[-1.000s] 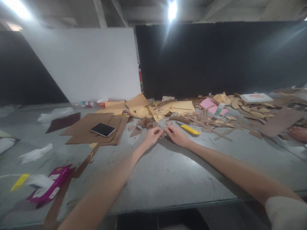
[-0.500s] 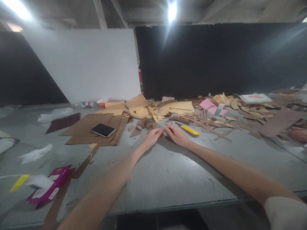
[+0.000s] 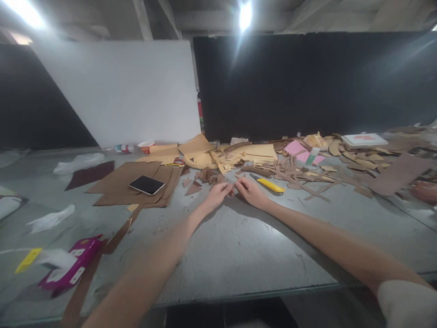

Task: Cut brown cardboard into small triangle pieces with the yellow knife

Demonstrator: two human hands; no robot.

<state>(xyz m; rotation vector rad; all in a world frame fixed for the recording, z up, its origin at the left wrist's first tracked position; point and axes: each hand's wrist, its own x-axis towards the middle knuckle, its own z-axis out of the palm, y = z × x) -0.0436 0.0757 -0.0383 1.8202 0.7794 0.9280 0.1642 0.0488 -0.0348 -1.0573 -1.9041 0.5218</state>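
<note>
Dark panel (image 3: 307,86) spans behind the yellow cutter (image 3: 271,184), white panel (image 3: 129,91) behind it to the left. Grey table (image 3: 246,255) carries the cutter; front edge well on the wearer's side of it, plain tabletop stretching between forearms. Brown scrap strips (image 3: 294,176) crowd right of and behind the cutter, limiting that side. Brown sheets (image 3: 112,182) well left of it, phone (image 3: 146,185) on top. Left hand (image 3: 217,195) and right hand (image 3: 251,192) both left of the cutter, right one just beside it. Fingers curled, thumbs near index fingers, tips of the two hands almost meeting. Small brown pieces (image 3: 207,175) left of the cutter, just beyond left fingers. Something tiny, brownish at left fingertips; blurred, can't tell what either hand grips.
</note>
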